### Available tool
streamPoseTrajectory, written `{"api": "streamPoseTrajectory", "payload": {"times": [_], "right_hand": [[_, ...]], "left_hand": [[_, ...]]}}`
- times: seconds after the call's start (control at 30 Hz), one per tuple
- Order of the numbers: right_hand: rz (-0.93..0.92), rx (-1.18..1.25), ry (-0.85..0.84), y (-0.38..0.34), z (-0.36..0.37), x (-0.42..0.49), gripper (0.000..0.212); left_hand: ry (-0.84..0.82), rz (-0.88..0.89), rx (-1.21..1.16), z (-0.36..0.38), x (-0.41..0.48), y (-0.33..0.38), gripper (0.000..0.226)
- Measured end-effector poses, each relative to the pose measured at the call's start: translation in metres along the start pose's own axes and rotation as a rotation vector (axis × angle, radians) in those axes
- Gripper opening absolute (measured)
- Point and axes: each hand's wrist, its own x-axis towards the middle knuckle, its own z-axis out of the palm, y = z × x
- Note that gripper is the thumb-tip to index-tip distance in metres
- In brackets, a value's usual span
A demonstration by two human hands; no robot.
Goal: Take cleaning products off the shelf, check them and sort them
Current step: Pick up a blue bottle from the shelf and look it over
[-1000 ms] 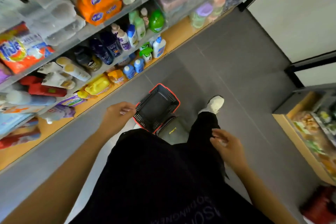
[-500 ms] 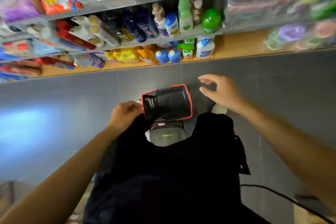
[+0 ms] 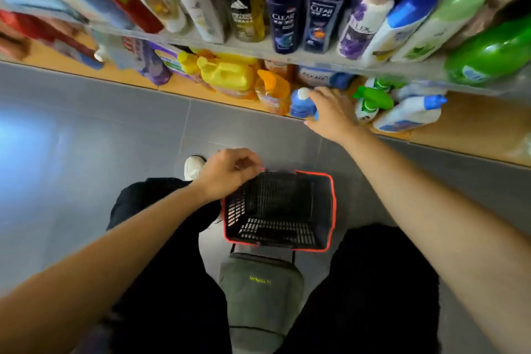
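A black mesh basket with a red rim (image 3: 332,204) stands on the grey floor between my legs. My left hand (image 3: 230,172) is closed on its far left rim. On the bottom shelf stands a blue bottle with a white cap (image 3: 301,103). Right beside it is a second blue bottle (image 3: 316,116), almost hidden under my right hand (image 3: 330,112). The fingers and thumb of that hand wrap around it. The basket holds nothing.
Yellow jugs (image 3: 230,77) and an orange bottle (image 3: 273,92) stand left of the blue bottles. Green spray bottles (image 3: 370,100) and a white bottle with a blue cap (image 3: 408,115) stand to the right. Shampoo bottles (image 3: 287,17) overhang from the shelf above. A grey bag (image 3: 261,282) lies behind the basket.
I have leaned in close to the shelf. My right hand has moved forward from above the basket to the blue bottles. My left hand has stayed at the basket rim.
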Motion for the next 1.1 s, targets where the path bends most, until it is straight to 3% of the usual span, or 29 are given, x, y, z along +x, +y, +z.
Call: {"api": "streamPoseTrajectory", "payload": {"times": [0.17,0.33,0.47,0.6,0.7,0.77,0.93,1.1], "right_hand": [[-0.042,-0.255,0.009,0.018,0.061,0.07,0.081],[-0.1,-0.252,0.117,0.027,0.071,0.1,0.049],[-0.153,-0.263,0.129,0.024,0.06,0.089,0.043],[-0.186,-0.284,0.292,0.01,0.041,0.05,0.037],[-0.225,-0.126,0.445,-0.003,0.012,0.001,0.046],[-0.229,0.026,0.527,-0.01,-0.007,-0.032,0.043],[-0.309,0.345,0.635,-0.034,-0.038,-0.09,0.035],[-0.324,0.645,0.645,-0.028,-0.038,-0.115,0.04]], "left_hand": [[-0.078,0.254,0.232,-0.013,0.106,-0.04,0.018],[-0.101,0.427,0.549,-0.025,0.173,-0.043,0.025],[-0.073,0.461,0.69,-0.019,0.189,-0.044,0.03],[0.055,0.506,0.809,-0.012,0.19,-0.049,0.049],[0.092,0.55,0.639,-0.003,0.172,-0.037,0.086],[0.066,0.624,0.486,0.006,0.158,-0.026,0.095],[0.123,0.761,0.003,0.027,0.122,-0.004,0.066],[0.169,0.782,-0.167,0.044,0.096,0.006,0.048]]}}
